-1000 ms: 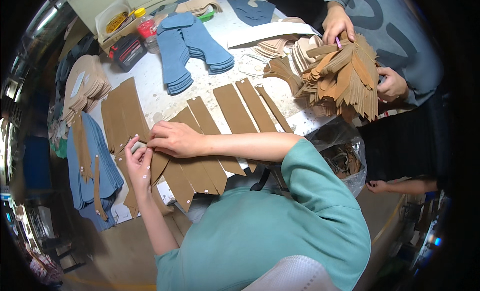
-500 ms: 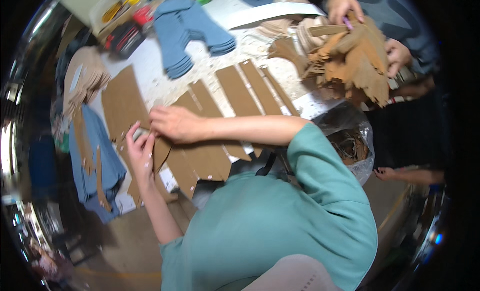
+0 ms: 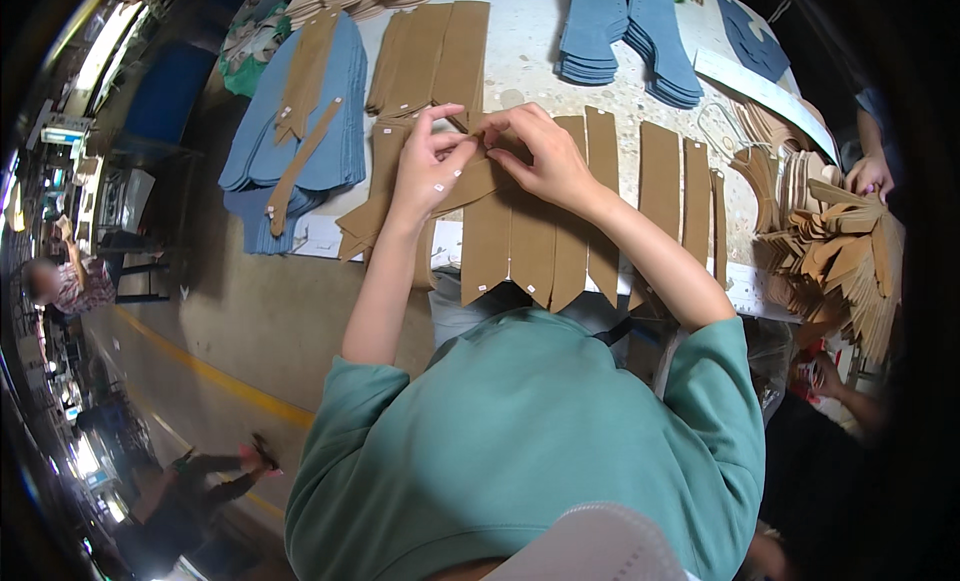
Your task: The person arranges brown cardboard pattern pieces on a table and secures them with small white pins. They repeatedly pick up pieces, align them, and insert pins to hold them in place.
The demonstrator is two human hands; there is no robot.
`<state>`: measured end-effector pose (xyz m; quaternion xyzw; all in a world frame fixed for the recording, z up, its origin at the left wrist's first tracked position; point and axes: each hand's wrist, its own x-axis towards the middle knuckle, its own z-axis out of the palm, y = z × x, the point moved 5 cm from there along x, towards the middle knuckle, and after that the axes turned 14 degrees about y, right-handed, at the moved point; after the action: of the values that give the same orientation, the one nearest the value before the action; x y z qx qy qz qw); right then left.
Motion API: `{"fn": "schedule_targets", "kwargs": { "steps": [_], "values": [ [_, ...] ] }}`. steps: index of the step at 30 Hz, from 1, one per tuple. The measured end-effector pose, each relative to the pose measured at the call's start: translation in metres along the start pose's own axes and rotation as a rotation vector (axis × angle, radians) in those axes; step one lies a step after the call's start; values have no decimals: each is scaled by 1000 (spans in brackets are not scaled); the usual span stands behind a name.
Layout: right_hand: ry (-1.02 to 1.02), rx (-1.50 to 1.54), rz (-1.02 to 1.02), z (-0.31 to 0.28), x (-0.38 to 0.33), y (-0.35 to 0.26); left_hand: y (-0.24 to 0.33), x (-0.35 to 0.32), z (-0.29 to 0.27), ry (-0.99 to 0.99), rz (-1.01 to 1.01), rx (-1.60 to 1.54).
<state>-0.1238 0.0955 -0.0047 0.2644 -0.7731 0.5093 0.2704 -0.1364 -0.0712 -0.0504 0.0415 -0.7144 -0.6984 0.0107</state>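
My left hand [image 3: 430, 168] and my right hand [image 3: 543, 158] meet over the middle of the table's near side. Between their fingertips is the edge of a brown cut piece of leather-like material [image 3: 472, 188]; it lies slantwise over other brown pieces. Each hand has its thumb and fingers bent in a pinch. Small white stickers [image 3: 439, 188] cling to my left hand. Beneath and beside the hands, long brown strips with pointed ends [image 3: 487, 243] lie in a row, some bearing white stickers. Behind the left hand lies a group of wide brown panels [image 3: 425, 56].
Blue stacked pieces [image 3: 335, 131] with brown strips on top sit at the left. More blue stacks [image 3: 590, 41] stand at the back. More brown strips [image 3: 660, 176] lie right of my arm. Another person's hand [image 3: 870, 174] is at a brown bundle [image 3: 850, 241] on the right.
My view has swung left, so the table's things appear farther right. My right forearm no longer crosses over the strips; both hands are still together at the brown pieces.
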Motion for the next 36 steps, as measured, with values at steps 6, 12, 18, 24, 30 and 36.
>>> {"fn": "schedule_targets", "kwargs": {
  "steps": [6,12,18,24,30,36],
  "values": [
    [-34,-131,-70,4,-3,-4,6,-4,3,-11,52,53],
    [-59,-248,-182,9,-9,-4,9,-6,5,10,166,110],
    [-97,-325,-300,13,-11,-10,5,-3,4,-6,169,41],
    [-99,-266,-289,11,-11,-12,3,-3,6,-21,132,-15],
    [-88,-197,-212,10,-10,-6,3,-2,6,-3,119,23],
    [13,-68,-131,3,-4,-4,6,-4,5,32,132,99]
  ]
}}
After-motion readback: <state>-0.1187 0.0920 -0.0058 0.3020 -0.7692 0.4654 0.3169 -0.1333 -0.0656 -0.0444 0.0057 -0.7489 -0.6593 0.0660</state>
